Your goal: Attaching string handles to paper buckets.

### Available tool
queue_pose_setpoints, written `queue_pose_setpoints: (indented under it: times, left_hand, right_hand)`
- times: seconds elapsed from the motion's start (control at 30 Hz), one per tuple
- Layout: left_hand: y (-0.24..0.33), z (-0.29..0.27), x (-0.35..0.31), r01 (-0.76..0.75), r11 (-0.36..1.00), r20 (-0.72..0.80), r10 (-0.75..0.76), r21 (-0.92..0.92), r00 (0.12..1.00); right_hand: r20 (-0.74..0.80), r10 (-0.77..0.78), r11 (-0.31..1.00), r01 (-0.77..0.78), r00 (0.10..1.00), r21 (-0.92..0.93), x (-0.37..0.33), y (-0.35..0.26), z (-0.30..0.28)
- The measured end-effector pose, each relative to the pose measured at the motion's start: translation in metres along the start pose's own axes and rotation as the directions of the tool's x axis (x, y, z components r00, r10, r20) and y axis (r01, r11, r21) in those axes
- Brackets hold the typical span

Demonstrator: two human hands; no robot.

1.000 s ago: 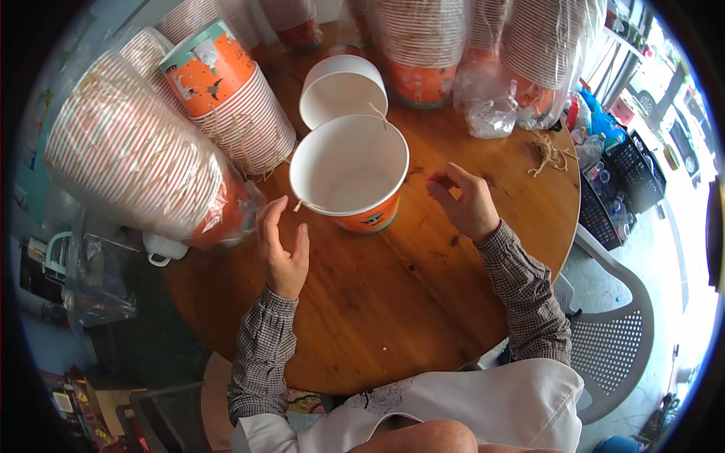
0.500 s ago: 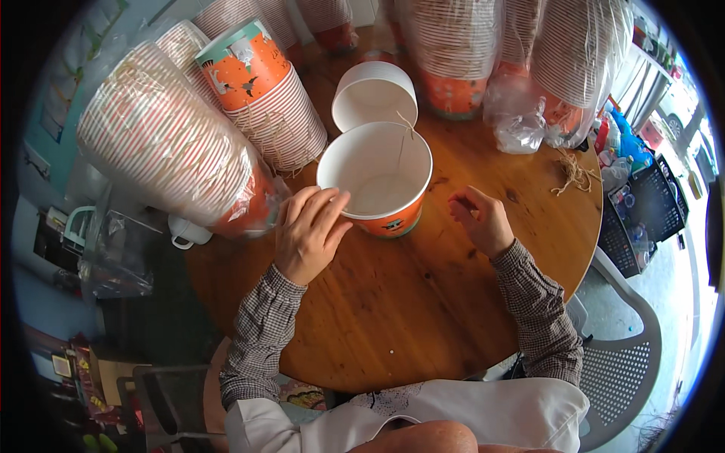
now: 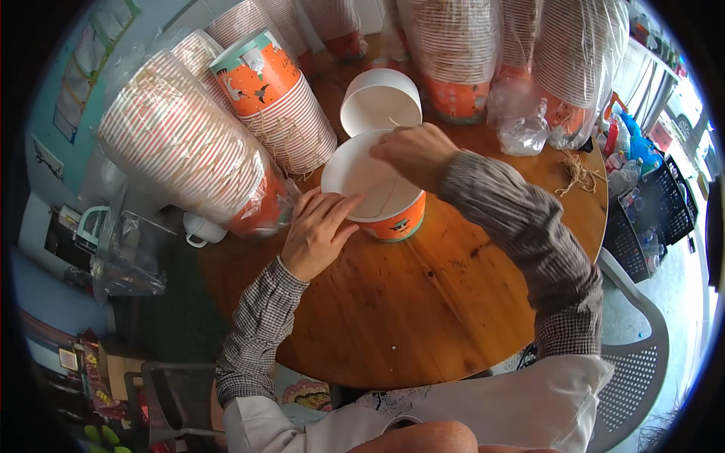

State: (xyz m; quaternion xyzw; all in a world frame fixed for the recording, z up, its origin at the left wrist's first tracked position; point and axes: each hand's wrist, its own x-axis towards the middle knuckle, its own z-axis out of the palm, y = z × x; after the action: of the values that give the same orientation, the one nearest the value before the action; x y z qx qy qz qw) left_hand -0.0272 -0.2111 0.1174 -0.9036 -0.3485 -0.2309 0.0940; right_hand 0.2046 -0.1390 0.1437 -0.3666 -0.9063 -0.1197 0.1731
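A round paper bucket [image 3: 343, 171], white inside and orange with a green base outside, stands on the wooden table [image 3: 377, 306] in front of me. My left hand [image 3: 313, 232] lies against its near left rim, fingers stretched out and thumb apart. Over the far right part of the rim, my right hand [image 3: 419, 155] has its fingers pinched together, slightly blurred. A thin straw-coloured string [image 3: 390, 196] shows inside the bucket below those fingers, and a short end sticks up just beyond them. The pinch itself is partly hidden by the hand.
A second white-lined bucket [image 3: 377, 106] lies tipped just beyond. Bagged bucket stacks [image 3: 177, 147] lean on the left; an unbagged-looking orange stack [image 3: 283, 113] stands beside them. More wrapped stacks [image 3: 457, 57] fill the back. Loose string [image 3: 578, 174] lies at the right edge, near a black crate [image 3: 638, 234].
My right hand has moved up and left from beside the bucket to its far rim, where the string is. My left hand stays at the near left rim.
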Motion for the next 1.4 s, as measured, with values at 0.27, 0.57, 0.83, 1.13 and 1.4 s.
queue_pose_setpoints:
  times: [0.27,0.57,0.83,1.13,1.4]
  left_hand:
    - [0.001,0.004,-0.003,0.064,0.997,-0.031,-0.065,-0.038,0.997]
    - [-0.003,0.007,-0.003,0.001,0.998,-0.092,-0.007,-0.062,0.996]
    - [0.008,0.016,-0.004,-0.008,0.998,-0.251,-0.007,-0.059,0.968]
    - [0.017,0.0,-0.002,-0.005,1.0,-0.264,0.01,0.022,0.964]
    - [0.003,-0.009,0.013,0.086,0.994,-0.138,-0.095,-0.065,0.986]
  right_hand:
    - [0.365,0.058,0.974,0.027,0.929,-0.224,0.03,0.009,-0.01]
    - [0.322,-0.146,0.773,-0.096,0.935,0.627,-0.061,0.014,-0.065]
    - [0.016,0.047,0.94,-0.05,0.999,0.338,-0.117,-0.011,0.025]
    - [-0.116,0.069,0.969,-0.039,0.991,0.246,-0.136,-0.02,0.082]
    - [-0.191,0.173,0.919,-0.088,0.966,0.385,-0.145,-0.017,0.072]
